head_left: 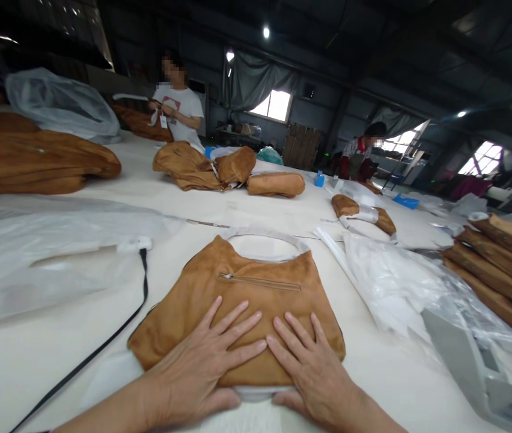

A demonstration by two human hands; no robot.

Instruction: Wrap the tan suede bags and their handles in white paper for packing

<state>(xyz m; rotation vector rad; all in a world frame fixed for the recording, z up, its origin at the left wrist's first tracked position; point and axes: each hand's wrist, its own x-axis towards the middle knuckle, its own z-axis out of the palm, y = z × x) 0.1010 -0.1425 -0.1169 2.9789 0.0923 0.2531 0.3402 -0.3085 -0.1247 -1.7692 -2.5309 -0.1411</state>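
Note:
A tan suede-like handbag [256,313] lies flat on the white table [373,385] in front of me. Its handle [265,231] is wrapped in white material and points away from me. A zipper [262,282] runs across the bag's upper part. My left hand [211,355] rests on the lower left of the bag with its fingers spread. On the lower right lies my right hand [305,361], also flat with fingers apart. White material peeks out from under the bag's near edge, between my thumbs.
Clear plastic bags [409,282] lie to the right, beside a grey tape dispenser-like holder [476,367] and stacked brown bags [499,264]. At left are plastic sheeting [57,252] and a black strap [103,343]. More tan bags [193,165] lie farther back. Two people [179,105] stand beyond.

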